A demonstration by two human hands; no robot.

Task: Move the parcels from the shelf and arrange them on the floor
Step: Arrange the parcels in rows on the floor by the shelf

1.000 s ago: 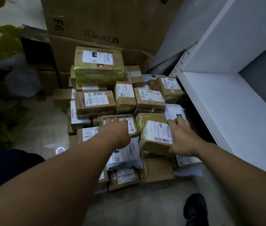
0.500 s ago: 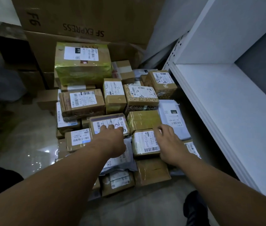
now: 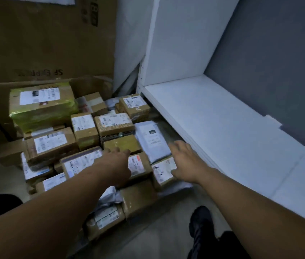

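Parcels: a pile of brown cardboard parcels with white paper labels (image 3: 50, 144) sits on the floor, packed close, some on top of others, at 9 o'clock from the shelf.
Left hand: the left hand (image 3: 117, 165) is flat with straight fingers pointing to 12 o'clock. It is over a small brown box with a white and red label (image 3: 138, 166) and grips nothing. I cannot tell if it touches.
Right hand: the right hand (image 3: 187, 161) is spread wide and holds nothing. It is over the edge of a grey plastic mail bag (image 3: 150, 139). A little brown box with a scribbled label (image 3: 163, 172) is at its 9 o'clock.
Both hands: apart, side by side.
Green box: a big box wrapped in shiny green tape (image 3: 41, 107) is at 11 o'clock in the pile.
Shelf: a flat white shelf board (image 3: 222, 131) is at 3 o'clock from the pile.
Carton: a large brown cardboard carton (image 3: 45, 43) stands at 12 o'clock behind the pile.
Floor: a pale grey floor (image 3: 148, 240), with a black shoe (image 3: 201, 219) at 6 o'clock from the right hand.
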